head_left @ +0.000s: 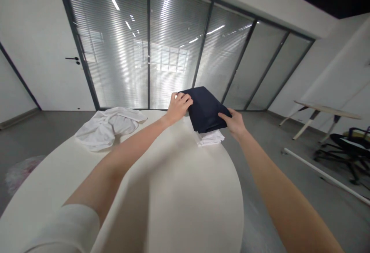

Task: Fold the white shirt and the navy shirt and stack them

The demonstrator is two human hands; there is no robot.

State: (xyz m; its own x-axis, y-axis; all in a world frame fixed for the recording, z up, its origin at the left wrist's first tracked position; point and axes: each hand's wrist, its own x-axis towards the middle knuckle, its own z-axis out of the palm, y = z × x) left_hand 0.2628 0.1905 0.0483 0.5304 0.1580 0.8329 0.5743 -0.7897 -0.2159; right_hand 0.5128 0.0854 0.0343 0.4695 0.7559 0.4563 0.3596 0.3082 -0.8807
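Observation:
A folded dark navy garment [204, 108] is held between my two hands near the far right edge of the white table. My left hand [178, 108] grips its upper left corner with curled fingers. On the opposite side, my right hand [234, 122] pinches the lower right edge, thumb on top. Directly beneath the navy cloth lies a folded white garment [211, 138], mostly covered by it. Whether the two touch all along cannot be made out. To the left, a crumpled white garment [108, 127] rests loosely on the tabletop.
The white table [190, 195] has a rounded edge. A clear plastic bag [23, 172] sits on the floor at left. Rightward are a white pole [323, 174], a black office chair [347, 149] and a wooden-topped table [326, 109]. Glass partitions [173, 52] stand behind.

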